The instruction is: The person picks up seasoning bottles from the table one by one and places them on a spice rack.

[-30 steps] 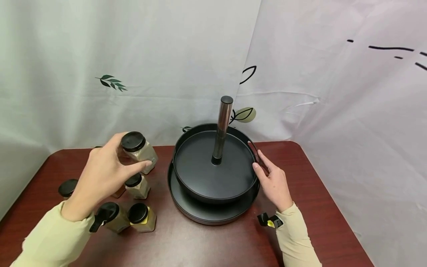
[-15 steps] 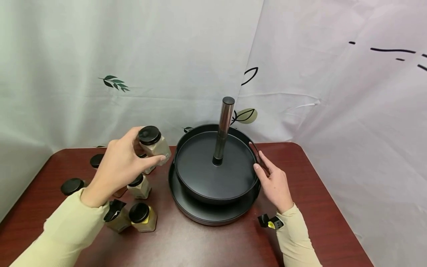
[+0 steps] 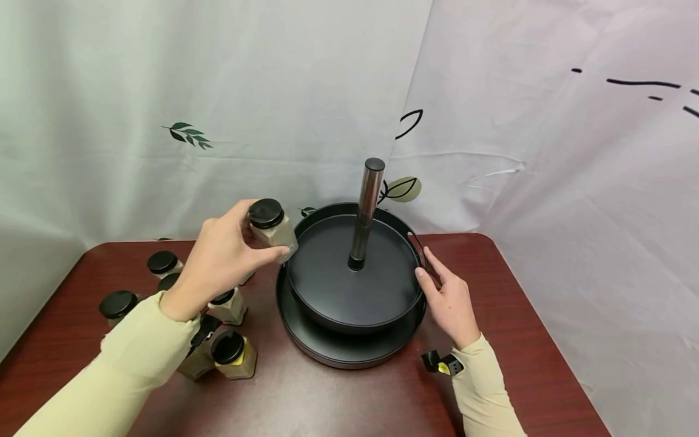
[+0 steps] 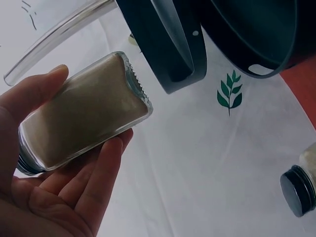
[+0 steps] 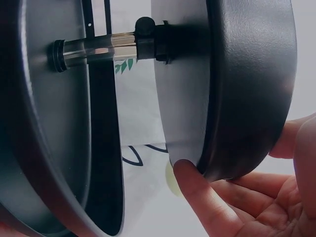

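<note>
My left hand (image 3: pixel 215 261) holds a glass spice jar (image 3: pixel 278 233) with a black lid, thumb on one side and fingers on the other. Pale brown powder fills the jar (image 4: pixel 86 113), as the left wrist view shows. In the head view the jar overlaps the left rim of a black round upper tray (image 3: pixel 322 279). That tray is part of a two-tier rack, with a metal pole (image 3: pixel 366 212) rising from its middle and a wider lower tray (image 3: pixel 349 358) beneath. My right hand (image 3: pixel 448 300) holds the upper tray's right side, thumb at the rim, fingers (image 5: pixel 192 182) reaching underneath.
Several more black-lidded jars stand on the left of the dark red table (image 3: pixel 300 400), among them a yellow-labelled jar (image 3: pixel 235 358) and a far jar (image 3: pixel 162 262). A white cloth (image 3: pixel 262 91) with leaf prints hangs right behind the table.
My left hand has carried the jar right and slightly up, from over the other jars to the upper tray's left rim. My right hand and the rack stay in place.
</note>
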A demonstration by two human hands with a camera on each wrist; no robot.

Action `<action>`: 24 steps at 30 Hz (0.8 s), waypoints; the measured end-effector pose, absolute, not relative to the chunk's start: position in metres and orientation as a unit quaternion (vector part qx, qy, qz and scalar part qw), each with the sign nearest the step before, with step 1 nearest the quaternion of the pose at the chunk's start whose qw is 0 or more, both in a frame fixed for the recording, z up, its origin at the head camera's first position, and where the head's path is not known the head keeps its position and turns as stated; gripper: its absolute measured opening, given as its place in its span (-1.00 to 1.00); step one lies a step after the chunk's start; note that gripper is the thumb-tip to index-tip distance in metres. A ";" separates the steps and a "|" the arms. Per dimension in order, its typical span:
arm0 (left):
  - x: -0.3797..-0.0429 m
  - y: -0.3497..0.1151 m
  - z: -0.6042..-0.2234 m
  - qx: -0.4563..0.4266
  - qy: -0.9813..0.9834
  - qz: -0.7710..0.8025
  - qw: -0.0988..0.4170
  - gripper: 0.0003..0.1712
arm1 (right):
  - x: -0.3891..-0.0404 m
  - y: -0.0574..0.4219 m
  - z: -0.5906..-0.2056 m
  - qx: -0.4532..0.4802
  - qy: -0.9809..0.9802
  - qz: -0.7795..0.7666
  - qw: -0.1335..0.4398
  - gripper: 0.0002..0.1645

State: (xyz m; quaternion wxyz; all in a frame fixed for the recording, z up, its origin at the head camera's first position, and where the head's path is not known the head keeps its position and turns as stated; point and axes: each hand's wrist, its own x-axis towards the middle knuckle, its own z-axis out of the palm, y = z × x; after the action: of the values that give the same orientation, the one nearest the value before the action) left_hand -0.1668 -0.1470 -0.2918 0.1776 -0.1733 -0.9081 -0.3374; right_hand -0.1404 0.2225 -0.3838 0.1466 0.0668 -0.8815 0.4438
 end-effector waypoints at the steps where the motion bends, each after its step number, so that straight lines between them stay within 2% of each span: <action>1: -0.168 -0.145 -0.292 -0.174 -0.908 -0.338 0.177 -0.25 | -0.140 0.222 -0.384 0.067 -0.881 0.444 0.147 -0.38; 24: -0.180 -0.125 -0.296 -0.174 -0.912 -0.344 0.141 -0.23 | -0.140 0.223 -0.383 0.066 -0.884 0.438 0.149 -0.38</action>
State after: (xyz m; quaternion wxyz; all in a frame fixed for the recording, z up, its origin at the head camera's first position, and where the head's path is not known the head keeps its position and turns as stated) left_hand -0.1797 -0.1247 -0.2959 0.1415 -0.1739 -0.9117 -0.3443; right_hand -0.1398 0.2229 -0.3832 0.1495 0.0664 -0.8842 0.4376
